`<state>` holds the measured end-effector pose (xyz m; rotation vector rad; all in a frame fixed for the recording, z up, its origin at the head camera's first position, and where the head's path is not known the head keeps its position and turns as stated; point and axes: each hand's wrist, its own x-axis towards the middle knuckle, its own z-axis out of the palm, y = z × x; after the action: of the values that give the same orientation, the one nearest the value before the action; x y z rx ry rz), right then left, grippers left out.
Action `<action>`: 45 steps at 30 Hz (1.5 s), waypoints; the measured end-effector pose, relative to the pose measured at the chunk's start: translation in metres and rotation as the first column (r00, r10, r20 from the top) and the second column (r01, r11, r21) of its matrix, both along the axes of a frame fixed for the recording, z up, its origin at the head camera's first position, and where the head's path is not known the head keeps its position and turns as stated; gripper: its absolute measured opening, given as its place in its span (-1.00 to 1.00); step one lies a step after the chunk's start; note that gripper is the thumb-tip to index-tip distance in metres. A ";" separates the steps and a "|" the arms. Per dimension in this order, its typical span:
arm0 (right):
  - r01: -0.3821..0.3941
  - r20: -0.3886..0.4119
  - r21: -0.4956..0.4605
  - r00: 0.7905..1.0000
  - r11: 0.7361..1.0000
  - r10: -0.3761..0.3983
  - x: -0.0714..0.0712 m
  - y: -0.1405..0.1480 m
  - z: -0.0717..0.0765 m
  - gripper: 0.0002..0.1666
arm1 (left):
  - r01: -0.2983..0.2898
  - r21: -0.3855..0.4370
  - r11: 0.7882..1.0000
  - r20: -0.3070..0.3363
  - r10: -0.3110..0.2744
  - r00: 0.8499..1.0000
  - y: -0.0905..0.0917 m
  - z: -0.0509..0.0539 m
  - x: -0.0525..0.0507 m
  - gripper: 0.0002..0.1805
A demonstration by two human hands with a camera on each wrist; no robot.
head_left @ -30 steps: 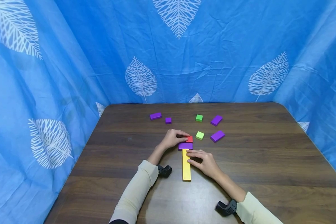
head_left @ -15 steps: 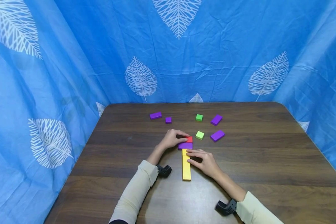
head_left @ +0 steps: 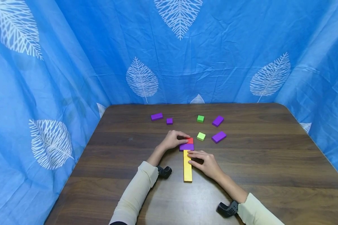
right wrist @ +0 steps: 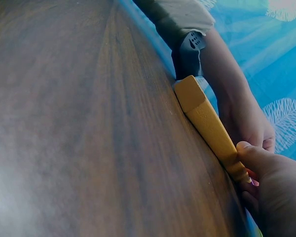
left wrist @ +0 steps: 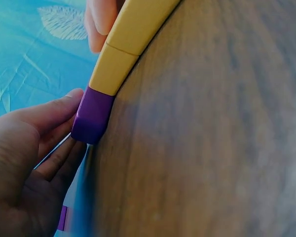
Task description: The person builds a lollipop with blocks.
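Observation:
My left hand (head_left: 173, 139) pinches a small red block (head_left: 190, 141) between thumb and forefinger in the head view. That block lies against the far side of a purple block (head_left: 186, 147), set crosswise. In the left wrist view the left thumb is close to the end of the purple block (left wrist: 92, 116), and the red block is hidden. From the purple block, a short yellow block (head_left: 186, 153) and a long yellow block (head_left: 187, 172) run toward me in one line. My right hand (head_left: 207, 162) rests its forefinger and thumb along the right edge of the yellow blocks.
Beyond the hands lie a purple block (head_left: 156, 117), a small purple block (head_left: 169, 121), a green block (head_left: 200, 118) and a light green block (head_left: 201, 136). Two purple blocks (head_left: 218, 121) lie farther right. A blue leaf-patterned curtain (head_left: 214, 56) surrounds the wooden table (head_left: 259, 150).
The red block has shifted very slightly left with the left fingertips. The right hand and the yellow blocks look unchanged.

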<state>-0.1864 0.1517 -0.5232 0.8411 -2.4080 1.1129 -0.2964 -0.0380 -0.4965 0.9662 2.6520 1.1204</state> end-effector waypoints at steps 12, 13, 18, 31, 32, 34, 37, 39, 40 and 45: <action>-0.002 0.004 -0.012 1.000 1.000 0.002 0.001 -0.001 -0.003 -0.68 | -0.202 0.230 0.952 -0.078 0.225 0.971 -0.024 0.000 -0.024 -0.68; -0.003 0.001 -0.015 1.000 1.000 0.003 0.001 -0.001 -0.003 -0.68 | -0.228 0.252 0.940 -0.096 0.259 0.961 -0.027 0.000 -0.028 -0.68; -0.014 -0.025 -0.029 1.000 0.999 0.013 0.000 -0.001 -0.004 -0.69 | -0.300 0.233 0.925 -0.175 0.343 0.923 -0.042 0.004 -0.048 -0.66; -0.011 -0.014 -0.038 1.000 0.999 0.011 0.000 0.000 -0.005 -0.68 | -0.275 -0.050 0.960 -0.163 0.264 0.951 -0.051 0.002 -0.063 -0.64; -0.012 -0.016 -0.039 1.000 0.999 0.011 0.000 -0.001 -0.005 -0.68 | -0.284 -0.043 0.958 -0.163 0.273 0.948 -0.052 0.002 -0.062 -0.65; -0.013 -0.021 -0.037 1.000 0.999 0.012 0.000 -0.001 -0.005 -0.68 | -0.297 -0.016 0.955 -0.160 0.291 0.943 -0.051 0.002 -0.059 -0.66; -0.020 -0.029 -0.033 0.999 0.999 0.019 -0.001 -0.002 -0.005 -0.68 | -0.289 0.032 0.957 -0.167 0.290 0.942 -0.048 0.002 -0.051 -0.67; -0.021 -0.028 -0.030 0.999 0.999 0.021 -0.001 -0.001 -0.005 -0.68 | -0.263 0.055 0.963 -0.161 0.269 0.950 -0.045 0.001 -0.046 -0.67; -0.019 -0.027 -0.029 0.999 0.999 0.019 -0.001 -0.001 -0.006 -0.68 | -0.244 0.059 0.968 -0.158 0.250 0.955 -0.044 0.001 -0.043 -0.67; -0.005 -0.016 -0.020 1.000 1.000 0.004 -0.001 0.000 -0.006 -0.68 | -0.116 0.022 0.993 -0.095 0.117 0.989 -0.036 0.001 -0.030 -0.66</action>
<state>-0.1871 0.1512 -0.5292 0.8465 -2.3790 1.1254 -0.3263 -0.0742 -0.4956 0.9004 2.8137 1.1486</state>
